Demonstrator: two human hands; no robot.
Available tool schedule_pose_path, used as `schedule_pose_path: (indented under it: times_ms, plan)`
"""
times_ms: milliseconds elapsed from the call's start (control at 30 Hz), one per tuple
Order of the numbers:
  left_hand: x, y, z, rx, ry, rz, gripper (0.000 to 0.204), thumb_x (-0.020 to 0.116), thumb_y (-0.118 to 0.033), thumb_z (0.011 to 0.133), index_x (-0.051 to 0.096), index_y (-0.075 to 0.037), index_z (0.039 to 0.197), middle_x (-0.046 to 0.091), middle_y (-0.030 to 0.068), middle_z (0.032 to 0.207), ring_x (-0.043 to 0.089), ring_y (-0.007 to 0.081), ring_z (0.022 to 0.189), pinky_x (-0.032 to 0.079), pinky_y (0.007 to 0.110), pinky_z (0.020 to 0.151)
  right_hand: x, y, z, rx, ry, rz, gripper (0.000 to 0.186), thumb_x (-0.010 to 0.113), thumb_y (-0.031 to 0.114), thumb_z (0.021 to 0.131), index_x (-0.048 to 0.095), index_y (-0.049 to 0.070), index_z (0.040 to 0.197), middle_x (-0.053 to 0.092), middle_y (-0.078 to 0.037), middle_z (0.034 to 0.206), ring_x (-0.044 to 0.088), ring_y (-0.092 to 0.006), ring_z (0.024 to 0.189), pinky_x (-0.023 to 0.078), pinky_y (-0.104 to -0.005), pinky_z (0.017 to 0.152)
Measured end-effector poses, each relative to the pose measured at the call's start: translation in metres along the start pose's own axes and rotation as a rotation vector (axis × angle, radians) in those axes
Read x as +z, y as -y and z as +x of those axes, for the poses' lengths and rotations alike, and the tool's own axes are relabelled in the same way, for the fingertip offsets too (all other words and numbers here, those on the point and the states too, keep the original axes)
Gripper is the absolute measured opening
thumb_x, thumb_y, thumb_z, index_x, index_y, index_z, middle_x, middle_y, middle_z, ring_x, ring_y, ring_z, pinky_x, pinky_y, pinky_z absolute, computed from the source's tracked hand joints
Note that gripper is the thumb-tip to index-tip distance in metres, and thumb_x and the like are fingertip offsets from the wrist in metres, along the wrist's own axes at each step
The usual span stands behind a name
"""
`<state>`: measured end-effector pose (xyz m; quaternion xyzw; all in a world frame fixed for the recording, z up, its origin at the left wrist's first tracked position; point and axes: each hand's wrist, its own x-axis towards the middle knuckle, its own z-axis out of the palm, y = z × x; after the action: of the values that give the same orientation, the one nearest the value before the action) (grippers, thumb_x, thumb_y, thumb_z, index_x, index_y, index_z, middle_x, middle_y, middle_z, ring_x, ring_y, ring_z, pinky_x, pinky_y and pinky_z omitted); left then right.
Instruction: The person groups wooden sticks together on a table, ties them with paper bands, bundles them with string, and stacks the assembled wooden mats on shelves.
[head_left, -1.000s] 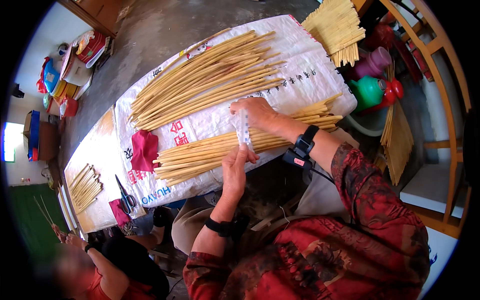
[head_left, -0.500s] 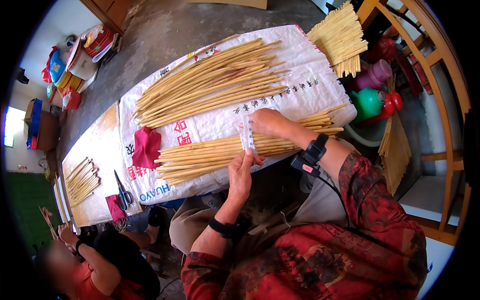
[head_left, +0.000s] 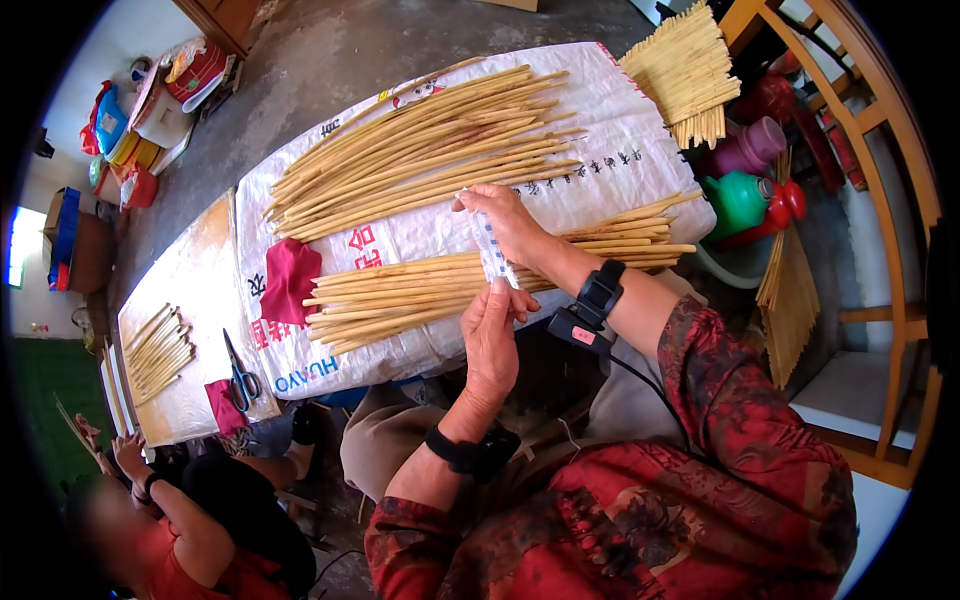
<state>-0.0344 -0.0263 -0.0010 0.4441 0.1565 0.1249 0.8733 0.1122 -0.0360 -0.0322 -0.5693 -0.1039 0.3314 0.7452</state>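
A white strip with blue marks (head_left: 492, 258) runs across the near row of thin peeled sticks (head_left: 395, 300). My right hand (head_left: 508, 222) is closed on the strip's far end, above the sticks. At the near edge of the row, my left hand (head_left: 490, 335) pinches the other end between thumb and fingers. Whether the strip passes beneath the sticks is hidden. A larger spread of similar sticks (head_left: 420, 150) lies beyond my hands on a white printed woven sack (head_left: 590, 110). Dark red cloth (head_left: 291, 282) touches the near row's left end.
On the board (head_left: 205, 255) at left are short sticks (head_left: 160, 352), dark-handled scissors (head_left: 240, 375) and another red cloth (head_left: 225, 405). Trimmed sticks (head_left: 685, 70) are stacked at the far right, near a green container (head_left: 738, 205). A co-worker (head_left: 190, 530) sits at lower left.
My right hand has moved away from me and slightly left with the strip's far end. My left hand has shifted slightly right, still pinching the near end.
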Motion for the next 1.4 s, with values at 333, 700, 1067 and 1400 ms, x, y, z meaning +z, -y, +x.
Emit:
schedule_pose_path:
  times_ms: [333, 700, 1067, 1400]
  plan:
    - [-0.001, 0.003, -0.007, -0.04, -0.176, -0.261, 0.034, 0.039, -0.024, 0.094, 0.041, -0.006, 0.065, 0.04, 0.0042, 0.061, 0.045, 0.0188, 0.067, 0.038, 0.035, 0.077, 0.004, -0.012, 0.008, 0.088, -0.161, 0.007, 0.019, 0.051, 0.018, 0.085, 0.055, 0.001, 0.079, 0.04, 0.003, 0.055, 0.034, -0.0062, 0.042, 0.028, -0.0221, 0.038]
    - [-0.003, -0.006, -0.01, -0.024, -0.152, -0.256, 0.031, 0.041, -0.023, 0.093, 0.043, -0.006, 0.067, 0.041, 0.0031, 0.064, 0.045, 0.0167, 0.068, 0.038, 0.032, 0.077, 0.003, -0.011, 0.017, 0.12, -0.182, -0.06, 0.017, 0.05, 0.016, 0.084, 0.054, 0.0, 0.078, 0.038, 0.003, 0.054, 0.033, -0.0058, 0.042, 0.028, -0.0219, 0.037]
    - [-0.03, -0.046, 0.01, 0.063, -0.28, -0.165, 0.033, 0.042, -0.026, 0.093, 0.054, -0.001, 0.076, 0.052, 0.006, 0.076, 0.053, 0.0175, 0.071, 0.047, 0.031, 0.069, -0.011, 0.031, -0.012, 0.078, 0.233, -0.155, 0.024, 0.05, 0.024, 0.089, 0.055, 0.001, 0.087, 0.038, 0.006, 0.055, 0.038, -0.0043, 0.044, 0.037, -0.0203, 0.042]
    - [-0.043, -0.05, 0.041, 0.068, -0.203, 0.286, 0.033, 0.046, -0.029, 0.092, 0.059, 0.001, 0.097, 0.052, 0.001, 0.069, 0.047, 0.0082, 0.055, 0.037, 0.02, 0.049, 0.0, 0.046, -0.051, -0.005, 0.468, -0.687, 0.017, 0.059, 0.017, 0.081, 0.054, 0.001, 0.076, 0.05, 0.0, 0.061, 0.047, -0.006, 0.054, 0.042, -0.0241, 0.05]
